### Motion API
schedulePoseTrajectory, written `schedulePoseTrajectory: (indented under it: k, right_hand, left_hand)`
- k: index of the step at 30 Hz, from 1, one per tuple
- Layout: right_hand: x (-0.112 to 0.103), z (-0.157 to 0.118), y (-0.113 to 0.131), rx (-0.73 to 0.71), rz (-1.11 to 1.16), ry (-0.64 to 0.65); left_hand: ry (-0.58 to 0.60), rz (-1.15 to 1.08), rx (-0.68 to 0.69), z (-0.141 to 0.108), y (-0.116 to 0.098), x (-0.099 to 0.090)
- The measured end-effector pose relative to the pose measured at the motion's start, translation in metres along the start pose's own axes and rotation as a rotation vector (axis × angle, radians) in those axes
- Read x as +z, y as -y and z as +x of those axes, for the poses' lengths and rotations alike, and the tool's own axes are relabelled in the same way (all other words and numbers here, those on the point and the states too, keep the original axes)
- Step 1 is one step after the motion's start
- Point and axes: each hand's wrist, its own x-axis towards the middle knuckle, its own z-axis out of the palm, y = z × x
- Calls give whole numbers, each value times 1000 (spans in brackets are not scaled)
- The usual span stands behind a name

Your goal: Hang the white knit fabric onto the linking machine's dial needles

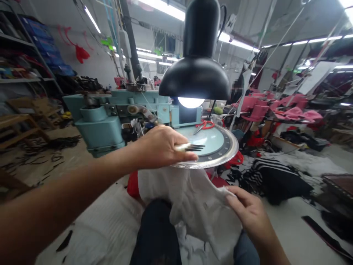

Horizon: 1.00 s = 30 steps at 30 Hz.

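Here, crumpled white knit fabric hangs below the round dial.

- Main source: a glowing white globe bulb beneath a black metal dome desk lamp, upper centre of the frame; the bulb is overexposed to flat white.
- Overhead light: long white fluorescent ceiling tubes along the top edge, burnt out at upper centre and upper right.
- Glare: bright streaks on the polished silver rim of a round plate, centre right.
- Shadows: soft, faint shading in the folds of a white cloth, lower centre.
- Distortion: strong wide-angle bowing at the edges; grey metal shelving leans at upper left, and a bare left forearm looms large at lower left.
- Sharpness: background detail at far right is soft.
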Motion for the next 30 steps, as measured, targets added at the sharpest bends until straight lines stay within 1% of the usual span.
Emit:
schedulePoseTrajectory:
  k: [2,3,5,6,9,11,13,16,17,18,21,24,26,30]
  right_hand:
    - [-6,5,18,-172,-120,73]
    - [-7,8,27,-256,-150,77]
    - [-8,16,43,-392,-113,62]
    - [-6,20,50,-437,-86,68]
    - [5,29,65,-517,-131,64]
    - [15,31,68,-577,-173,2]
    - [22,32,67,-639,-151,-76]
    - [24,32,65,-640,-116,-232]
    - [23,32,65,-626,-123,-271]
    - [22,32,65,-618,-137,-283]
    - [19,34,66,-652,-175,-228]
    - [16,35,67,-652,-168,-268]
    - [15,37,67,-640,-175,-292]
    - [15,39,68,-675,-211,-267]
  left_hand:
    - [142,16,1,23,8,2]
    - [192,1,3,29,11,5]
    - [258,-75,27,35,16,12]
    - [282,-127,41,36,18,15]
    - [298,-238,49,34,22,21]
    - [278,-265,36,34,24,23]
    - [274,-289,24,35,26,24]
    - [302,-296,6,39,23,23]
    - [313,-282,-4,41,21,22]
    - [324,-265,-13,43,19,22]
    - [364,-221,-34,48,12,21]
    - [390,-213,-37,52,9,21]
    - [383,-204,-42,53,8,22]
    - [385,-179,-33,53,6,22]
